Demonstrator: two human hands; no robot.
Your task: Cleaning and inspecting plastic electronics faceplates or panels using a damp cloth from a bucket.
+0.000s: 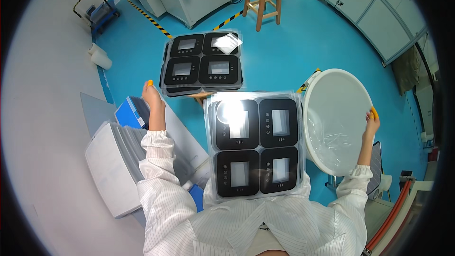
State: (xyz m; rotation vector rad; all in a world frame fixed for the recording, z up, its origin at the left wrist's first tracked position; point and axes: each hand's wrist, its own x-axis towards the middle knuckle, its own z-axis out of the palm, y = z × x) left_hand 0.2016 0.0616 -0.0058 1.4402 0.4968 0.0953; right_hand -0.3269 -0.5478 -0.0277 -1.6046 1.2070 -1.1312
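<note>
Presently, two stacks of clear sheets printed with black device panels were in view. The near stack (259,148) lay in front of the person's torso, seemingly over the lap; what bore its weight was hidden. Its top sheet carried four black panels in a two-by-two layout, each with a pale window, and glare washed out part of the upper-left one. The far stack (201,57) sat ahead and a little left, on a wooden support (202,96) of which only an edge showed. Its panels were turned differently from those on the near stack, and its sheet edges were somewhat uneven.

Both hands were well apart and clear of the near stack. The left hand (152,96) was raised at the left, near the far stack, with an orange finger cot (150,83) on it. The right hand (372,124), also wearing an orange cot (374,113), was at the far side of the white round bin (306,118); contact with the rim could not be confirmed. Whether either hand's fingers were gripping anything could not be told; thin clear film might not have shown.

Progress (judgement): clear film scraps (333,147) inside the bin suggested that some film had already been stripped off. Both stacks held multiple sheets, so the work appeared to be partway through. Which stack was finished and which remained could not be determined, nor could a sheet count be made.
</note>
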